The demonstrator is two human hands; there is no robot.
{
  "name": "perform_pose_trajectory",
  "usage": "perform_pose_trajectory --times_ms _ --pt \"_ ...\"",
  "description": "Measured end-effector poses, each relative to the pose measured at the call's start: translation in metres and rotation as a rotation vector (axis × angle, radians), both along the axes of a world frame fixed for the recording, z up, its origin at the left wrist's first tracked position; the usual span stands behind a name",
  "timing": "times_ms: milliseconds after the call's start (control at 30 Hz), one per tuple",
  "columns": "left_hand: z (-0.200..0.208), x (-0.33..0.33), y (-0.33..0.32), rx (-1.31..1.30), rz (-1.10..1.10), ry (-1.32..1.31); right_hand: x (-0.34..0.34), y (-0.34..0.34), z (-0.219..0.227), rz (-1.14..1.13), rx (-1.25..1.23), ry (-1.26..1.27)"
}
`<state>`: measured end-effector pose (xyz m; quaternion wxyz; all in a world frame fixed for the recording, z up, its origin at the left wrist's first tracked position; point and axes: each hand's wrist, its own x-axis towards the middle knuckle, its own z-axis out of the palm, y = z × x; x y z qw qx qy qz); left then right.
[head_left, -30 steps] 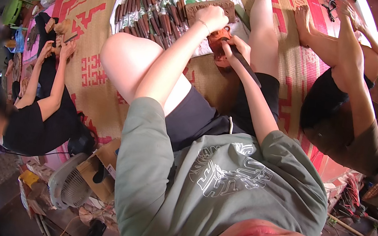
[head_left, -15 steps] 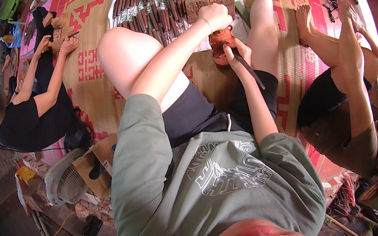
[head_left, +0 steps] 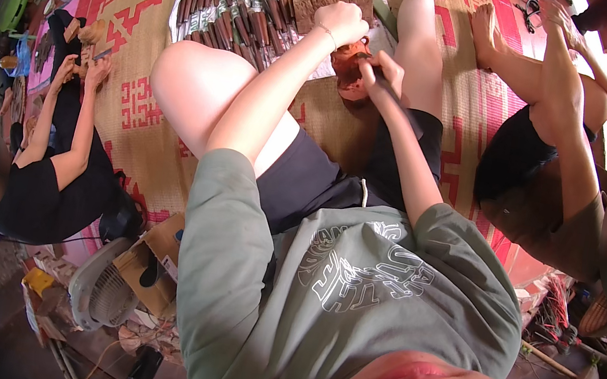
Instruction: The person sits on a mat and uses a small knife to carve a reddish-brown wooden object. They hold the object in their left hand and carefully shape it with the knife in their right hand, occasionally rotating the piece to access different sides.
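Gripping a reddish-brown wooden carving [head_left: 345, 70] in closed fingers, the left hand [head_left: 342, 23] steadies it on the woven mat [head_left: 134, 117] beside rows of chisels [head_left: 228, 10], while the right hand [head_left: 380, 71] pinches a thin tool against it.

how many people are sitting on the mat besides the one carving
2: one person in black at the left edge, one in black shorts at the right. Others may be hidden beyond the rim.

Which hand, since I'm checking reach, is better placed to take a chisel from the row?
Likely left: the left hand sits beside the chisels, while the right hand is at the reddish carving, farther away.
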<state>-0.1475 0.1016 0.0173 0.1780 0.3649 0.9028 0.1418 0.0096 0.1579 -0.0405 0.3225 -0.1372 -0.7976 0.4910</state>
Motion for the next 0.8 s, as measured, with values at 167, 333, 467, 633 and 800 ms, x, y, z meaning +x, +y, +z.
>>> perform_pose_trajectory --times_ms 167,333,467,633,800 --pt "0.007 0.001 -0.003 0.030 -0.012 -0.013 0.010 -0.002 0.009 0.023 0.073 -0.062" --pt "0.001 0.000 0.001 0.030 -0.006 0.006 -0.003 -0.002 0.004 -0.008 0.034 0.040" --pt "0.004 0.001 -0.001 0.028 -0.003 -0.012 0.011 -0.001 -0.006 0.037 -0.054 -0.103" --pt "0.005 0.001 0.001 0.018 -0.028 0.007 -0.003 -0.002 0.005 -0.028 -0.013 0.046" --pt "0.005 0.000 -0.005 0.038 -0.013 -0.011 0.013 -0.005 -0.005 0.046 0.016 -0.049"
